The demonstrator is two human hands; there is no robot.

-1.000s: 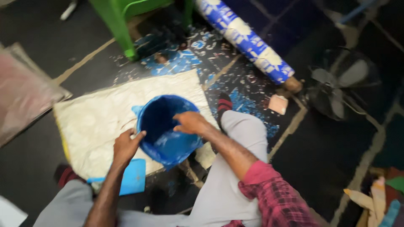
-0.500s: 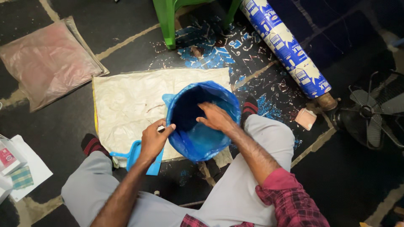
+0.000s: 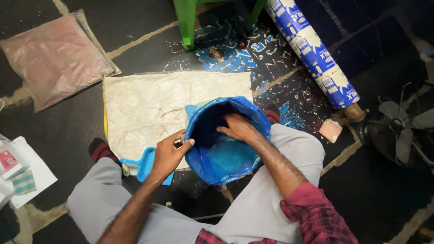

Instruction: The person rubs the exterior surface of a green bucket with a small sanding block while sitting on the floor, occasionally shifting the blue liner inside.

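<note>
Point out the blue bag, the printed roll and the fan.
blue bag [image 3: 221, 158]: head view, on its crumpled front wall.
printed roll [image 3: 312, 49]: head view, mid-length on its blue and white wrap.
fan [image 3: 400, 122]: head view, on its hub.

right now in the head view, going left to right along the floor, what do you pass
pink plastic packet → pale woven sack → left hand → blue bag with the right hand in its mouth → printed blue-and-white roll → small pink block → fan
</note>
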